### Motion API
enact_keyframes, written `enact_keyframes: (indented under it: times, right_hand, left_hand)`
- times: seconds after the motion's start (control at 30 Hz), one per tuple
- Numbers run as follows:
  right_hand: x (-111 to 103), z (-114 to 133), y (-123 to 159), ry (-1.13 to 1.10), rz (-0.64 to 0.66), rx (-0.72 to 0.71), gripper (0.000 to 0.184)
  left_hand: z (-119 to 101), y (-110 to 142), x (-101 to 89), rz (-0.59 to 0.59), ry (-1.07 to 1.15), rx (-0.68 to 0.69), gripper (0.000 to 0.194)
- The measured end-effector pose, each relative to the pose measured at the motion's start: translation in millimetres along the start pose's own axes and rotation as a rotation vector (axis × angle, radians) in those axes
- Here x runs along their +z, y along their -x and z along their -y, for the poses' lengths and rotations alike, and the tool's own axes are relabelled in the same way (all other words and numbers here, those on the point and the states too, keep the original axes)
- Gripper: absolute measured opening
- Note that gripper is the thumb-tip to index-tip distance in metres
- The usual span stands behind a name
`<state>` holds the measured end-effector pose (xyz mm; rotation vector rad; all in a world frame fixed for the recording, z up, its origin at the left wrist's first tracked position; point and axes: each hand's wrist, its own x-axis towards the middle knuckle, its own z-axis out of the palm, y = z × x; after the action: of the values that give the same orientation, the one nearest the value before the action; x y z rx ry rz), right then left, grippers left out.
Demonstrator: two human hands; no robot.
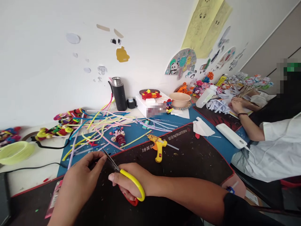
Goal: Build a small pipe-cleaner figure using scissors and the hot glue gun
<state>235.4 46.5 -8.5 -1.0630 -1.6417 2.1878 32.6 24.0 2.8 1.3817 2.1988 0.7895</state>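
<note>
My right hand (137, 171) is wrapped round a pair of scissors (135, 181) with one yellow and one red handle loop. The blades point up and left to the fingertips of my left hand (82, 175). That hand is closed in a pinch; a small dark piece shows at its fingertips, too small to name. Beyond my hands lies a yellow glue gun (160, 150) on the black desk mat (188, 157). Near it, a small doll figure (118, 136) in dark red stands among loose fuzzy craft stems (101, 125).
A black thermos (119, 95) stands by the wall, left of a white box (141, 105) and a beige bowl (180, 99). Finished figures (63, 124) and a yellow-green coil (16, 152) lie at left. At right, another person's arm (249, 124) reaches over white paper strips (217, 106), near a white device (231, 135).
</note>
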Motion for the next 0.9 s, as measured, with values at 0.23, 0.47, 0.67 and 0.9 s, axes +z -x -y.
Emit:
enact_keyframes:
  times: [0.23,0.47,0.67,0.9]
  right_hand:
    - [1,-1,2,-0.17,0.083,0.207,0.034]
    - [5,5,-2,-0.184,0.075,0.322,0.037]
    - [4,1,-7,-0.186,0.069,0.353,0.035]
    - [1,-1,-12,-0.176,0.111,0.399,0.033]
  left_hand:
    - [11,-5,9.6,0.214,-0.088,0.07,0.039]
    - [6,-7,11.5,0.265,-0.116,0.054,0.037]
    - [8,-10,16.6,0.306,-0.118,0.053,0.036]
    - [22,-13,24.8,0.306,-0.122,0.074,0.034]
